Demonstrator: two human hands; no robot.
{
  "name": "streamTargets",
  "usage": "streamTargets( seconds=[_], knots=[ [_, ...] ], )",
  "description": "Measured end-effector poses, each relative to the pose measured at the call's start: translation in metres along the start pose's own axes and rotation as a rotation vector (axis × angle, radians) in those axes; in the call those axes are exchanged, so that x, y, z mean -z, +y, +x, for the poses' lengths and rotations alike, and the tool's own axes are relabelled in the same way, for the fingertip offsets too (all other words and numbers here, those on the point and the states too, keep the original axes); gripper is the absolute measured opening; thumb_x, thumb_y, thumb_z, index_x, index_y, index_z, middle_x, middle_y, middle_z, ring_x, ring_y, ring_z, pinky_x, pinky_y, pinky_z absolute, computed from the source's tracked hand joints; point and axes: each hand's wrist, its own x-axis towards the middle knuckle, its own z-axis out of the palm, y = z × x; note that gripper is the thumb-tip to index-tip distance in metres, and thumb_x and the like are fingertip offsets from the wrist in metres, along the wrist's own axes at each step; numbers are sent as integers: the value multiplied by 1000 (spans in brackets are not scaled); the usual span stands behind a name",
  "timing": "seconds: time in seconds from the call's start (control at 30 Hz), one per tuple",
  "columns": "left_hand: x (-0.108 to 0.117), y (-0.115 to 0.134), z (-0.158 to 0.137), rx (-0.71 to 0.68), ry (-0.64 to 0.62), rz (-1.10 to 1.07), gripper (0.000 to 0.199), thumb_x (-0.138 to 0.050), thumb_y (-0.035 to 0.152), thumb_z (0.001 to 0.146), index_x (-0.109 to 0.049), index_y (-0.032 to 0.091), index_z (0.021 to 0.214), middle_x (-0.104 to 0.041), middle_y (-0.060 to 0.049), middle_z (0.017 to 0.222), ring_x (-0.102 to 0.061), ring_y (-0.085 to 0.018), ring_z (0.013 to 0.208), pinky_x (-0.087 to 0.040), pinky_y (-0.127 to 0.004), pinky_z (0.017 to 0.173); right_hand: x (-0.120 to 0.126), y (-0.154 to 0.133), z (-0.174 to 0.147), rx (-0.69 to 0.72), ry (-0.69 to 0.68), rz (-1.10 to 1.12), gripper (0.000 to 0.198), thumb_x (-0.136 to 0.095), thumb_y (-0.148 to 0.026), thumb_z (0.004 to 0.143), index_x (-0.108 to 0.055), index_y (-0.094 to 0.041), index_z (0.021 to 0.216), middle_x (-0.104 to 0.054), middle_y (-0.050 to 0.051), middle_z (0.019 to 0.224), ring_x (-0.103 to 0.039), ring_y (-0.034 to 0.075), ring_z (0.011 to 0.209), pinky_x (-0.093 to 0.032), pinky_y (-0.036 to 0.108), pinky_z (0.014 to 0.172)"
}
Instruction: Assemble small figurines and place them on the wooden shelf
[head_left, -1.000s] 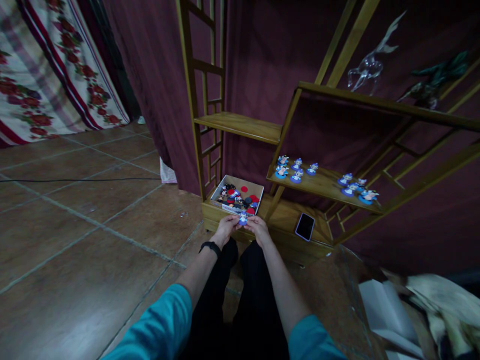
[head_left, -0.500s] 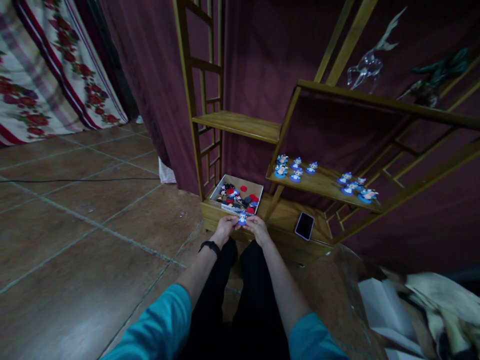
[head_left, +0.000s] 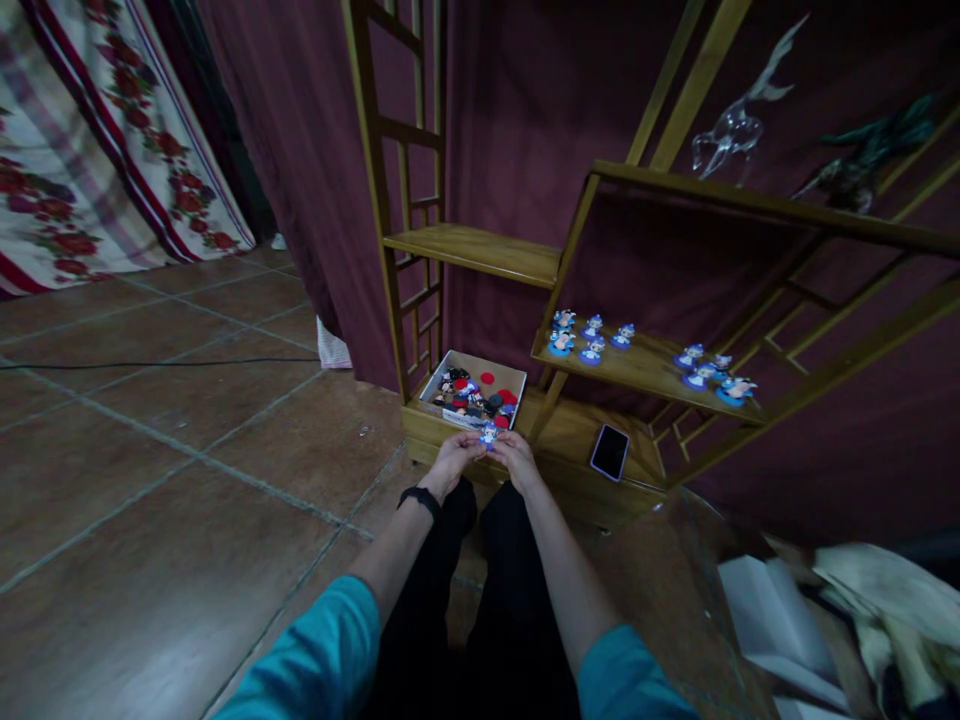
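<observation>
A small white and purple figurine [head_left: 488, 435] is held between the fingertips of both hands, just in front of a shallow box. My left hand [head_left: 455, 458] pinches it from the left side and my right hand [head_left: 516, 456] from the right. Right behind my hands, the open cardboard box [head_left: 510, 377] holds several jumbled figurine pieces and red and black discs. Up to the right, several similar figurines [head_left: 592, 350] on purple or blue bases stand in two groups on a wooden shelf [head_left: 645, 366].
A phone [head_left: 610, 452] lies on the low wooden ledge at the right. Higher up stand a clear glass deer [head_left: 731, 135] and a dark green ornament [head_left: 862, 150]. White boxes [head_left: 776, 610] and cloth lie on the floor at the lower right. A black cable [head_left: 187, 361] crosses the tiles.
The figurine has tilted and shifted slightly to the right between my fingertips. Both hands stay in front of the box, and the shelf figurines stand as before.
</observation>
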Motion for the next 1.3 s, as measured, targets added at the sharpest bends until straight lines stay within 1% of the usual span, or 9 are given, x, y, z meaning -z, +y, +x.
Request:
streamTargets(
  seconds=[0.13, 0.3, 0.43, 0.57, 0.67, 0.73, 0.9, 1.07, 1.3],
  knots=[
    [2, -2, 1, -35, 3, 52, 36, -78, 13, 46, -65, 12, 80, -67, -4, 69, -60, -12, 64, -45, -25, 66, 0, 2, 2, 6, 21, -19, 28, -75, -27, 52, -55, -18, 71, -62, 0, 76, -61, 15, 72, -52, 32, 72],
    [4, -5, 3, -45, 18, 67, 35, -78, 14, 47, -65, 12, 80, -67, -4, 70, -60, -13, 65, -45, -25, 68, 1, 5, 4, 15, 43, -34, 29, -75, -28, 52, -57, -18, 72, -63, -1, 77, -61, 13, 71, -51, 31, 71],
    [4, -4, 3, -42, 25, 76, 35, -77, 14, 47, -66, 12, 80, -67, -4, 69, -60, -13, 64, -45, -26, 68, 1, 6, 5, -5, 0, -80, 34, -73, -31, 54, -62, -18, 83, -65, 2, 84, -61, 15, 76, -49, 30, 72],
    [3, -5, 3, -50, 37, 72, 34, -77, 14, 48, -66, 12, 80, -66, -4, 68, -59, -13, 64, -45, -26, 68, -1, 4, 2, 0, -4, -117, 33, -73, -34, 55, -64, -17, 83, -66, 4, 84, -62, 16, 74, -49, 30, 70],
    [2, -6, 2, -53, 43, 67, 39, -78, 13, 46, -65, 12, 83, -66, -3, 69, -60, -13, 65, -45, -28, 70, -2, 2, 0, 7, -13, -137, 34, -72, -34, 55, -64, -17, 84, -67, 4, 82, -61, 15, 72, -49, 30, 69],
    [1, -7, 2, -50, 36, 76, 41, -79, 14, 45, -65, 13, 84, -66, -4, 70, -60, -14, 65, -45, -28, 70, -2, 1, -2, 11, -22, -148, 34, -72, -34, 56, -65, -16, 84, -67, 4, 81, -61, 15, 72, -49, 30, 70],
    [1, -8, 2, -53, -23, 107, 38, -78, 14, 44, -67, 13, 81, -66, -3, 68, -60, -14, 63, -45, -28, 68, -1, 0, -3, -1, -32, -154, 34, -73, -32, 53, -65, -16, 82, -67, 3, 80, -61, 16, 72, -49, 31, 71],
    [2, -7, 2, -40, -35, 139, 36, -77, 14, 45, -68, 12, 80, -67, -4, 67, -60, -14, 61, -45, -27, 65, 0, -1, -3, -23, -41, -181, 32, -73, -30, 52, -65, -15, 80, -68, 4, 77, -62, 17, 71, -49, 32, 71],
    [0, -3, -1, -31, -53, 175, 32, -76, 13, 45, -70, 11, 76, -68, -6, 66, -59, -14, 59, -44, -27, 65, 3, 0, 0, 5, -67, -222, 33, -73, -31, 50, -66, -16, 79, -67, 2, 74, -62, 17, 70, -49, 32, 71]
  ],
)
